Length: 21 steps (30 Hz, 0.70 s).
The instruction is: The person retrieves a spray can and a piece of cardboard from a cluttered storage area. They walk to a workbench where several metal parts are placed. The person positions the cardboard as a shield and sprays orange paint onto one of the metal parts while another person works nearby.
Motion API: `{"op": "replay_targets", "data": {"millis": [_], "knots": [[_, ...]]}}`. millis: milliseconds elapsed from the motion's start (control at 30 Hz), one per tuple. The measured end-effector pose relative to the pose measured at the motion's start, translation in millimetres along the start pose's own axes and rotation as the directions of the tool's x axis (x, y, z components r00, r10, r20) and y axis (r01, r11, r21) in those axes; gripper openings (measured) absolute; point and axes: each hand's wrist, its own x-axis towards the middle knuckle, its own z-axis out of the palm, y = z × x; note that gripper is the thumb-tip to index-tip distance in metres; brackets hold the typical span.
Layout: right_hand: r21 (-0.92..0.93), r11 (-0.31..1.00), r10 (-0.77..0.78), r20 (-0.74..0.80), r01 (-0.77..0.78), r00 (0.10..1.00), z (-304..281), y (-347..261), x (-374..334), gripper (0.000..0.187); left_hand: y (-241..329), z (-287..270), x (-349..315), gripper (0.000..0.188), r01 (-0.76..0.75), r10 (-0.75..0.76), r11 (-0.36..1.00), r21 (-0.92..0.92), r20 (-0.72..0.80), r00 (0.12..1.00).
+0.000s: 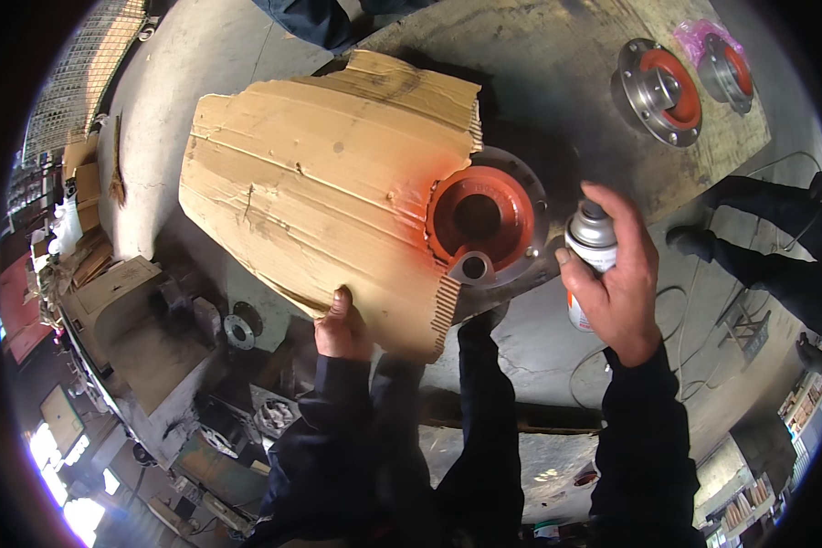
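My left hand (341, 331) grips the lower edge of a large torn sheet of cardboard (301, 173), thumb on top. The sheet's notched right side lies against a round metal flange casting (525, 196), whose raised ring (440, 215) is red with a dark hole in its middle. Red paint marks the cardboard beside the ring. To the right of the casting, my right hand (626, 292) is wrapped round a spray can (594, 239) held upright. Its index finger reaches over the can's dark nozzle. A small bare metal boss (474, 268) sticks out at the ring's lower edge.
On the tabletop (539, 82) at the upper right stand two more flange castings (658, 91) with red parts, one with pink plastic (699, 36) on it. Another person's dark trouser legs (767, 210) are at the right. A metal flange (241, 325) lies lower left; a hose (584, 365) curls on the floor.
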Motion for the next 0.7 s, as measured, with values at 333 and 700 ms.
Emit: {"op": "replay_targets", "data": {"millis": [333, 700], "knots": [[-0.124, 0.987, -0.106, -0.028, 0.102, 0.994, 24.5, 8.0, -21.3, 0.065, 5.9, 12.7, -9.0, 0.073, 0.007, -0.005, 1.000, -0.029, 0.099, 0.995], [0.080, 0.989, 0.131, -0.060, -0.126, 0.989, 20.3, 38.1, -17.5, 0.064, -8.2, 7.0, -1.0, 0.077, -0.079, 0.090, 0.993, -0.090, 0.126, 0.988]]}}
